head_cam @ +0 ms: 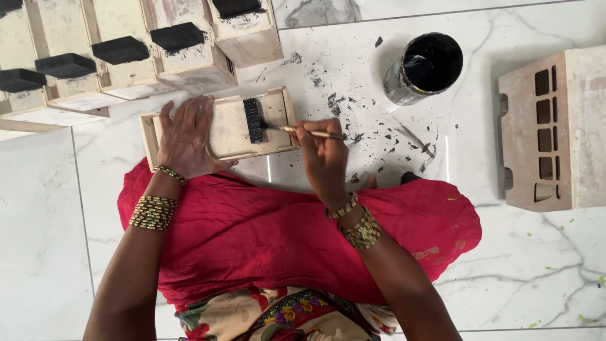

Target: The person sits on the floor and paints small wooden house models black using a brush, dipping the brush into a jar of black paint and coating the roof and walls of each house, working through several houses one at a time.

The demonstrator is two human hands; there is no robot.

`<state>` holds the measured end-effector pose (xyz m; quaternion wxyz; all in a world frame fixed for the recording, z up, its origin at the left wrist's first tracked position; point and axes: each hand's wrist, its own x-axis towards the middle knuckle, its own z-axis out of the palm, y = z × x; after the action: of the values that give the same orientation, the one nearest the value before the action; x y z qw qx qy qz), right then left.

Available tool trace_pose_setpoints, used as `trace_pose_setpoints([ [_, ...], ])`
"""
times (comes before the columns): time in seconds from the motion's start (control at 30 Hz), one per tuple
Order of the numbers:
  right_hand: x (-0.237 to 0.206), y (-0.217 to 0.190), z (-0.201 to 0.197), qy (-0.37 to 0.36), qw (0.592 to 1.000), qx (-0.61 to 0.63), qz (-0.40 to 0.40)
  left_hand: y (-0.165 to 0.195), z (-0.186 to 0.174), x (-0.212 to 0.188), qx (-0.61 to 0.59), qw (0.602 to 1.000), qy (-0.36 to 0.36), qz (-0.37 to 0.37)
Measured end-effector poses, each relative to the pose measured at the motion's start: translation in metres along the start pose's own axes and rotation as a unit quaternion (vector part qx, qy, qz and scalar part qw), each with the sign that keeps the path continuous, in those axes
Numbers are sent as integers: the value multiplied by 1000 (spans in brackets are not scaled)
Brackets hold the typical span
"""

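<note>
Wooden box (221,129) under left hand (187,140), brush (303,131) in right hand (325,158) — bristles on black block (253,120)

my left hand (188,137) lies flat on the pale wooden box (222,127); my right hand (324,158) pinches a thin brush (302,131), its tip at the box's black block (253,120).

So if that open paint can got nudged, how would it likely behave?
The paint can stands upright on smooth marble floor, so it would probably slide. With no lid, a tip would likely spill black paint. Being round, it would probably roll once on its side.
</note>
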<state>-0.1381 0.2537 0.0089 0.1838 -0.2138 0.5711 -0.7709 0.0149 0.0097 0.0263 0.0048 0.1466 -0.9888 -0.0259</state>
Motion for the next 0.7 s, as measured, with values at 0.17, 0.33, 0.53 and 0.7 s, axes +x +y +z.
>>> trace_pose_setpoints([
  [0.17,4,3,-2,27,998,44,-24,-3,0,0,-3,1000,-2,-1],
  [0.33,18,5,15,-5,995,92,-47,-3,-2,0,-3,1000,2,2],
  [0.53,-4,-22,5,-22,997,-31,-72,-4,-2,1,-6,1000,7,4],
  [0.7,10,-15,18,-19,994,-73,-80,-6,1,1,13,1000,-10,-4],
])
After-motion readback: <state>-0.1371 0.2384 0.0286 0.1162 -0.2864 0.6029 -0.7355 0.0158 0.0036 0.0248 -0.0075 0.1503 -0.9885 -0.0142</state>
